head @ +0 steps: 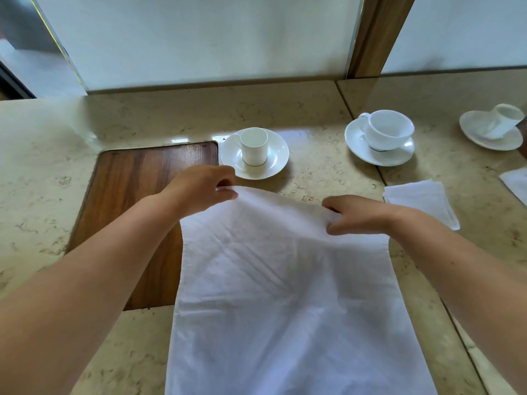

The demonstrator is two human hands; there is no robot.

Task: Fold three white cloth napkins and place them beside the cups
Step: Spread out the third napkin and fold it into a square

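Observation:
A large white cloth napkin (285, 295) lies spread on the marble counter in front of me, its far edge lifted. My left hand (199, 189) pinches its far left corner; my right hand (356, 213) pinches its far right corner. Beyond the left hand a tall white cup (253, 146) stands on a saucer (278, 155). To the right, a wider white cup (389, 129) sits on its saucer (379, 158). A folded white napkin (422, 199) lies on the counter below that wider cup, beside my right wrist.
A wooden inset panel (137, 201) lies in the counter at left, partly under the napkin. A mirrored wall at right reflects a cup and saucer (493, 129) and a napkin. A frosted glass panel (199, 38) backs the counter.

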